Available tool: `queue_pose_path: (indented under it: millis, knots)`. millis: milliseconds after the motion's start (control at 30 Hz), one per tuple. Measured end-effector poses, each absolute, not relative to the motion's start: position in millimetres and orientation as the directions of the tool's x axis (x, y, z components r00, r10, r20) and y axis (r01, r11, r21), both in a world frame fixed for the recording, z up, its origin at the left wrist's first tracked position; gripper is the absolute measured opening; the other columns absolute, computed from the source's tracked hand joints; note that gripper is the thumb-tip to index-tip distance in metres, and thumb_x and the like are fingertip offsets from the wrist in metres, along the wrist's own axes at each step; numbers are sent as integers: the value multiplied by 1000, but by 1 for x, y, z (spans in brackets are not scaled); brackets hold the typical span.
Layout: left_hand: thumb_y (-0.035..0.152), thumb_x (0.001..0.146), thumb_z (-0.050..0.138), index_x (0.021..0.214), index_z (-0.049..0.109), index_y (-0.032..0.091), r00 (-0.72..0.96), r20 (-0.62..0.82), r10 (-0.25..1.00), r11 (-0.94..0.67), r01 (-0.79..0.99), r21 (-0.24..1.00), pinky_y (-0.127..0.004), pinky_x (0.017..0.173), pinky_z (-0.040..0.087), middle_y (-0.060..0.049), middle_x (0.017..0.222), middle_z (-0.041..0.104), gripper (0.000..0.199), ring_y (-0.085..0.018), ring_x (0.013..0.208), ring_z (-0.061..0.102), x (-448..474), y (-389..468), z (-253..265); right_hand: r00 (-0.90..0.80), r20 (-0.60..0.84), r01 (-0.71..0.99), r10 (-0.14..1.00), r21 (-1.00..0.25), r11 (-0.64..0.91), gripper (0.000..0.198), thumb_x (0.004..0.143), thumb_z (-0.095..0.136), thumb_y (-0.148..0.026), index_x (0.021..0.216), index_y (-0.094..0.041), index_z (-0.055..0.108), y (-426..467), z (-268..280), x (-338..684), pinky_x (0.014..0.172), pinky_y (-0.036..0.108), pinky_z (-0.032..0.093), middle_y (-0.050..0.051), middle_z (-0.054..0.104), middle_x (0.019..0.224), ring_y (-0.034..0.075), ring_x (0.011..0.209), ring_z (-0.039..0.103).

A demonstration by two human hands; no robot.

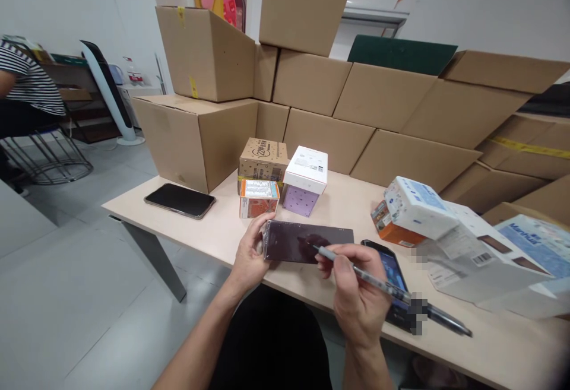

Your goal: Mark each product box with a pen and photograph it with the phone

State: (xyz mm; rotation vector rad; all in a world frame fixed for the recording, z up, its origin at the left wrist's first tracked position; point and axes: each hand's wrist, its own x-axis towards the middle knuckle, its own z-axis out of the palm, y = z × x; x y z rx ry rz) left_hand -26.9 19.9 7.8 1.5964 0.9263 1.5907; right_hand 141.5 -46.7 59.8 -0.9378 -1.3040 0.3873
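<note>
My left hand (pixel 252 250) grips the left end of a dark brown box (pixel 285 241) with a glossy, film-like wrap at that end. The box is held at the front edge of the table. Between the thumb and fingers of my right hand (pixel 360 289) is a pen (pixel 374 280), its tip pointing at the dark face of the box; whether the tip touches it I cannot tell. Under and beside my right hand lies a dark handheld device (pixel 392 265) with a lit screen. Just beyond the box stand a small orange-and-white box (pixel 259 199) and a white-and-purple box (pixel 306 176).
A black phone (pixel 180 200) lies at the table's left. Behind it, stacked cardboard cartons (pixel 329 135) form a wall. A patterned brown box (pixel 262 155) stands before them. White packages (pixel 421 206) and an orange box (pixel 392 227) fill the right side. A person in a striped top (pixel 33 75) sits far left.
</note>
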Motion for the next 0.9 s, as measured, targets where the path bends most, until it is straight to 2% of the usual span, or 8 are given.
queue_pose_path:
  millis: [167, 400, 567, 900]
  knots:
    - [16, 76, 72, 130, 57, 25, -7, 520, 854, -519, 35, 854, -41, 107, 46, -9, 131, 61, 57, -25, 121, 59, -27, 20, 8, 136, 710, 494, 691, -654, 574, 9, 91, 61, -24, 99, -24, 65, -38, 59, 139, 67, 25, 52, -2, 69, 82, 12, 71, 65]
    - [17, 76, 72, 129, 59, 25, -14, 516, 856, -516, 21, 856, -40, 108, 44, -9, 131, 61, 56, -25, 121, 59, -27, 19, 10, 88, 752, 591, 653, -567, 574, 9, 92, 58, -21, 98, -24, 64, -37, 63, 139, 68, 23, 53, -2, 69, 83, 12, 74, 67]
    - [16, 75, 72, 129, 59, 26, -14, 515, 857, -515, 14, 857, -40, 109, 43, -8, 133, 60, 56, -25, 123, 59, -27, 19, 9, 26, 749, 606, 662, -538, 585, 9, 92, 56, -20, 97, -24, 63, -37, 68, 139, 67, 22, 53, -2, 68, 82, 11, 73, 66]
    - [16, 76, 72, 130, 59, 26, -15, 515, 857, -515, 20, 857, -40, 109, 43, -8, 132, 60, 57, -26, 123, 58, -26, 21, 7, 75, 736, 590, 673, -577, 565, 10, 93, 57, -21, 100, -24, 64, -35, 64, 139, 71, 24, 54, 0, 69, 86, 13, 77, 67]
